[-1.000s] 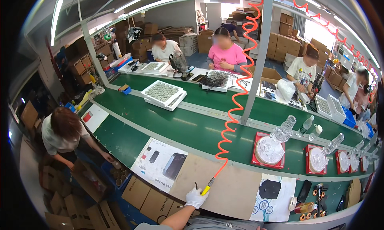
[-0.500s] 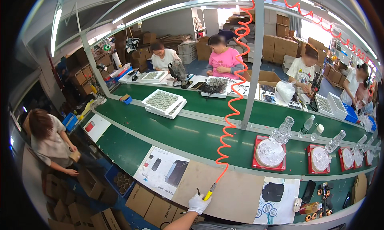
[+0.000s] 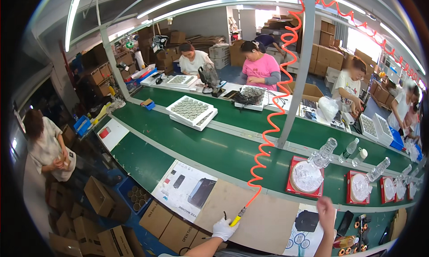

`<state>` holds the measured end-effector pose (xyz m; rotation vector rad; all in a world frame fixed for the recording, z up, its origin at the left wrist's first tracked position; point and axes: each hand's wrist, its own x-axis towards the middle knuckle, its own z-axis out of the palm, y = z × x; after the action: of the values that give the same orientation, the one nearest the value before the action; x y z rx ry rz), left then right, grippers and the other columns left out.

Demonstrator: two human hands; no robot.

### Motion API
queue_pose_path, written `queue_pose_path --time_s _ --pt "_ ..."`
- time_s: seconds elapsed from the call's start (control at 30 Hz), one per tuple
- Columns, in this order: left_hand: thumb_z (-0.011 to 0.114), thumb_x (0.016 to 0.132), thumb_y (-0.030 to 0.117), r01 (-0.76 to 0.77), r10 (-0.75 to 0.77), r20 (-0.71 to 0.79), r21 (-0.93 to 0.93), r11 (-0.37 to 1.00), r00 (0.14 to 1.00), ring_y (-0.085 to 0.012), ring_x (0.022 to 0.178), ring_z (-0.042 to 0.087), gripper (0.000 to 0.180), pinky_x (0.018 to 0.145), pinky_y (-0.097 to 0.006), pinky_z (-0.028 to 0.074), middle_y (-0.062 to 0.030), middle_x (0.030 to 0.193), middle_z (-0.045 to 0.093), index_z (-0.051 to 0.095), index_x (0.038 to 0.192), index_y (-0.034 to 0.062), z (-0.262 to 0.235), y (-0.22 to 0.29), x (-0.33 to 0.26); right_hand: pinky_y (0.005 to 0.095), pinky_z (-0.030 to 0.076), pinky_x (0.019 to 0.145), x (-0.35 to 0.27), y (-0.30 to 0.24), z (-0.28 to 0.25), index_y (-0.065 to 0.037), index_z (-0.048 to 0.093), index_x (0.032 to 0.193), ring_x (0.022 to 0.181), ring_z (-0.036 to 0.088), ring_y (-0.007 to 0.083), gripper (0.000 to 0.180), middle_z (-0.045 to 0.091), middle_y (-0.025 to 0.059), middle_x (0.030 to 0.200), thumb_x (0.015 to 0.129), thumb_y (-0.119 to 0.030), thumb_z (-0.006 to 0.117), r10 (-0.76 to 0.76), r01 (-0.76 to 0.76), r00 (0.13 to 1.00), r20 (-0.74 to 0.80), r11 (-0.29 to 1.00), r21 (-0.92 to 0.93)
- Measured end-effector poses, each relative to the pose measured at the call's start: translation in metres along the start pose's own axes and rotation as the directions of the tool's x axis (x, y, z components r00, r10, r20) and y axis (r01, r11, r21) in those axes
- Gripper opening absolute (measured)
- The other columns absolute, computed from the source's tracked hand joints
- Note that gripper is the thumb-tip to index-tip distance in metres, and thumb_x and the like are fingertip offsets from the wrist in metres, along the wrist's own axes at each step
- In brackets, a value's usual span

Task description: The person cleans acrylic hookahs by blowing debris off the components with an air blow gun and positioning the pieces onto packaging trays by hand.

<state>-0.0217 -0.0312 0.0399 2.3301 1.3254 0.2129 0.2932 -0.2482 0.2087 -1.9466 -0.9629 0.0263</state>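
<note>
My left hand [image 3: 224,229], in a white glove, is closed around a yellow air blow gun [image 3: 235,221]. An orange coiled air hose [image 3: 260,161] runs from its end up to the overhead frame. Beneath lies a plain brown cardboard sheet [image 3: 268,219] on the near edge of the bench. My bare right hand [image 3: 326,211] is raised over the printed sheet [image 3: 304,234] to the right of the cardboard; how its fingers are bent is too indistinct to tell. The nearest red tray [image 3: 292,185], holding a round clear-plastic-covered part, sits just beyond that hand.
A green conveyor [image 3: 214,143] crosses in front, carrying stacked white foam trays [image 3: 190,110], bottles [image 3: 350,150] and more red trays [image 3: 359,188]. A metal post [image 3: 300,78] rises midway. Several people work opposite; another person [image 3: 49,145] stands left beside open cartons [image 3: 100,196]. A phone [image 3: 345,223] lies right.
My right hand and forearm have come into view over the right-hand printed sheet. My left hand keeps hold of the air blow gun. The person at left has straightened up.
</note>
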Motion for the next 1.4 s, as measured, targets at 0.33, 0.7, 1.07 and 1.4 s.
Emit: queue_pose_path --time_s 0.33,0.7,1.07,1.4 --pt "0.057 0.081 0.059 -0.055 0.053 -0.049 -0.044 0.998 0.997 -0.0375 0.072 0.064 0.047 0.066 -0.049 0.051 -0.0178 0.084 0.061 0.067 0.081 0.0132 0.009 -0.006 0.002 0.0397 0.031 0.108 0.246 0.064 0.036 0.003 0.028 0.143 0.132 0.039 0.0365 0.089 0.038 0.0255 0.142 0.073 -0.021 0.078 -0.077 0.042 0.920 -0.384 0.994 -0.098" --pt "0.057 0.081 0.058 -0.042 0.045 0.030 -0.082 0.996 0.999 -0.0370 0.074 0.064 0.046 0.067 -0.048 0.051 -0.0178 0.085 0.061 0.065 0.080 0.0130 0.003 -0.007 -0.006 0.0351 0.042 0.094 0.135 -0.036 0.024 -0.002 0.036 0.134 0.101 0.056 0.0239 0.079 0.057 0.0128 0.107 0.065 0.000 0.075 -0.073 0.118 0.913 -0.401 0.989 0.088" --pt "0.065 0.077 0.053 0.030 -0.032 -0.066 -0.018 0.999 0.997 -0.0392 0.077 0.062 0.047 0.068 -0.049 0.050 -0.0199 0.085 0.061 0.064 0.080 0.0058 0.013 -0.007 0.006 0.0329 0.046 0.078 0.042 -0.086 0.022 -0.007 0.048 0.121 0.082 0.055 0.0193 0.075 0.055 0.0058 0.089 0.057 -0.012 0.087 -0.033 0.034 0.940 -0.340 0.999 -0.002" --pt "0.074 0.074 0.045 -0.018 0.011 -0.172 -0.042 0.999 0.985 -0.0344 0.068 0.059 0.048 0.061 -0.046 0.046 -0.0186 0.078 0.059 0.064 0.074 -0.0013 0.036 -0.004 0.009 0.0356 0.048 0.089 -0.062 -0.028 0.016 -0.001 0.048 0.124 0.104 0.060 0.0232 0.055 0.062 0.0132 0.110 0.079 -0.017 0.076 0.150 -0.081 0.946 -0.288 0.967 0.240"
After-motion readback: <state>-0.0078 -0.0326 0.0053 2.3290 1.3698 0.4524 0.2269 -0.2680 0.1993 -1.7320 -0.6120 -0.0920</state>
